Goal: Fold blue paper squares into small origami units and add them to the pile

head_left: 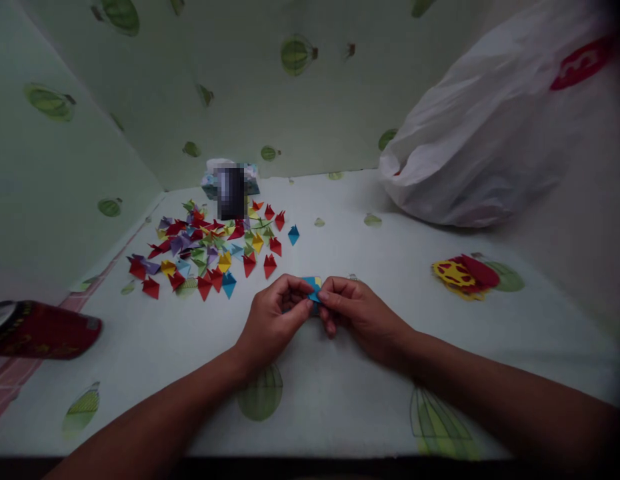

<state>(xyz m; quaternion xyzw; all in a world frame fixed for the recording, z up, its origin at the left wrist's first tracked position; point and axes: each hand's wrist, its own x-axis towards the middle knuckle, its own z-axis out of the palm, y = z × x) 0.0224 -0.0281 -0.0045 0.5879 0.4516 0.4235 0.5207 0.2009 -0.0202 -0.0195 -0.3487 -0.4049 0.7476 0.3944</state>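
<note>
My left hand (pixel 283 308) and my right hand (pixel 357 308) meet over the middle of the table, both pinching a small folded piece of blue paper (pixel 314 294). Their fingers hide part of its shape. Just beneath it lies a blue paper stack (pixel 311 281) with a bit of yellow on top, mostly covered by the hands. To the left spreads a heap of small folded paper figures (pixel 210 250) in red, yellow, green, purple and blue. One blue figure (pixel 294 235) rests slightly apart at the heap's right side.
At the far left stands a red drink can (pixel 45 330). Behind the heap a tissue box (pixel 253 179) has a dark, blurred-out device (pixel 232 193) before it. A large white plastic bag (pixel 470 133) fills the back right. Yellow and red cut-outs (pixel 463 275) lie at right.
</note>
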